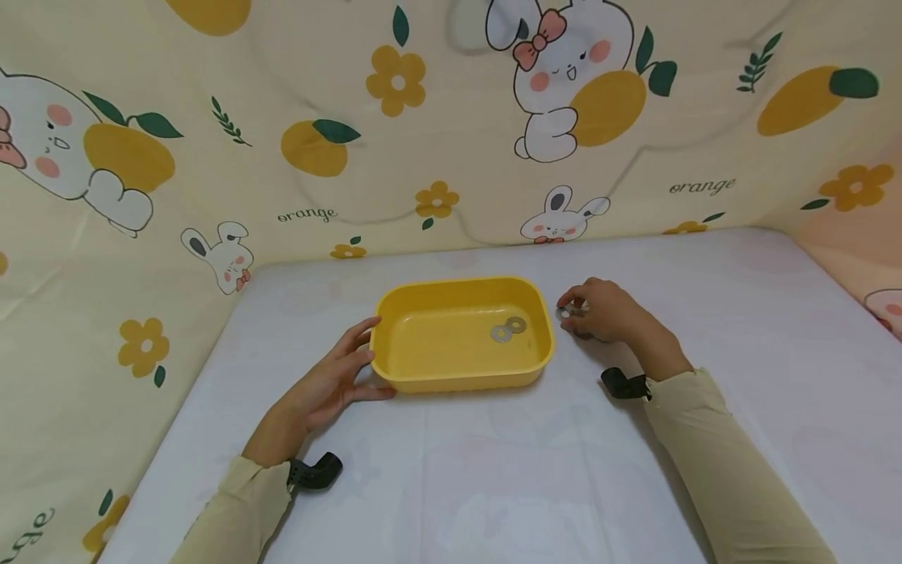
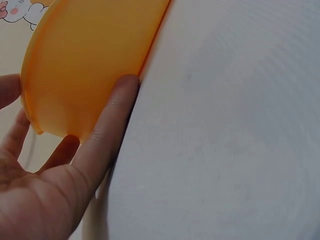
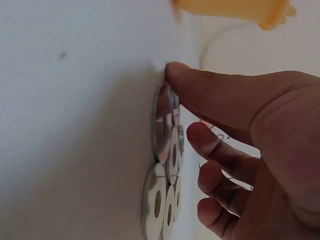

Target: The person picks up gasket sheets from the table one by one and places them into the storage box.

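Observation:
My left hand (image 1: 327,392) lies against the left end of a shallow yellow plastic tray (image 1: 458,385), its fingers at the end rim. The thumb (image 2: 107,122) stretches along the outside of the front wall in the left wrist view. Two flat metal washers (image 1: 501,334) lie inside the tray, toward its right end. Just right of the tray, my right hand (image 1: 611,310) reaches down over several more washers (image 3: 151,187), which lie overlapping on the table. Its thumb tip is right at the edge of the nearest one; the thumb hides the index fingertip in the right wrist view, so I cannot tell whether they pinch it.
A white cloth covers the table (image 1: 493,470). Behind it hangs a cream curtain (image 1: 423,149) printed with rabbits, oranges and flowers, also closing in the left side. Black camera mounts (image 1: 317,471) sit on both wrists at the beige sleeves (image 1: 726,470).

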A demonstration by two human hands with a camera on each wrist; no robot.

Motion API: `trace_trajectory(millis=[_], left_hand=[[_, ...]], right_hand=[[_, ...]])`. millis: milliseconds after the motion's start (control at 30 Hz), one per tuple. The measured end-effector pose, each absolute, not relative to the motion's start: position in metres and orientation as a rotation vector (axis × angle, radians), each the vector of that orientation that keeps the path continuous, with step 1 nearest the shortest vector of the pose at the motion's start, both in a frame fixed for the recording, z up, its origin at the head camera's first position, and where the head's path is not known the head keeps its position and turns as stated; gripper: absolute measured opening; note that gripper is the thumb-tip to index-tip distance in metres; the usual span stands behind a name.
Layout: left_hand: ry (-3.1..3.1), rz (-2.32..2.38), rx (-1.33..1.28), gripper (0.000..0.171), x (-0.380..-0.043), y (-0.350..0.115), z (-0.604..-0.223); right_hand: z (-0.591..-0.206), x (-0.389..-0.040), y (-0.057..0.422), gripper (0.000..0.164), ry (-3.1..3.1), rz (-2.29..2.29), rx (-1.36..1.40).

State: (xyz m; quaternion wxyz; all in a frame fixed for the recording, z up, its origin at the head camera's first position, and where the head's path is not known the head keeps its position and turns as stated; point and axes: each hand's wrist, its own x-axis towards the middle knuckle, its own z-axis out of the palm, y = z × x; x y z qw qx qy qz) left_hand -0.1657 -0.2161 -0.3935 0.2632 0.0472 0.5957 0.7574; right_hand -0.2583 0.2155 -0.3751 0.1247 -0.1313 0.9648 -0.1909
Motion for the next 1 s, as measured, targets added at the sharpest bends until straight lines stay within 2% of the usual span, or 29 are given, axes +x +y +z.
trace_trajectory(millis=[300, 667, 1000], left_hand=[[1.621, 2.047, 0.114, 0.058, -0.1655, -0.2160, -0.3936], [1.675, 2.013, 0.133, 0.057, -0.1669, -0.2165, -0.3957], [1.669, 2.020, 0.136, 0.058, -0.1679, -0.2172, -0.3967]], right_hand=[[-0.3767, -0.2542, 0.2133, 0.038, 2.871, -0.428, -0.360], [-0.3778, -0.2550, 0.2179, 0.034, 2.796, -0.616, -0.321], [-0.3725, -0.2516, 0.2203, 0.041, 2.758, -0.640, -0.355]])
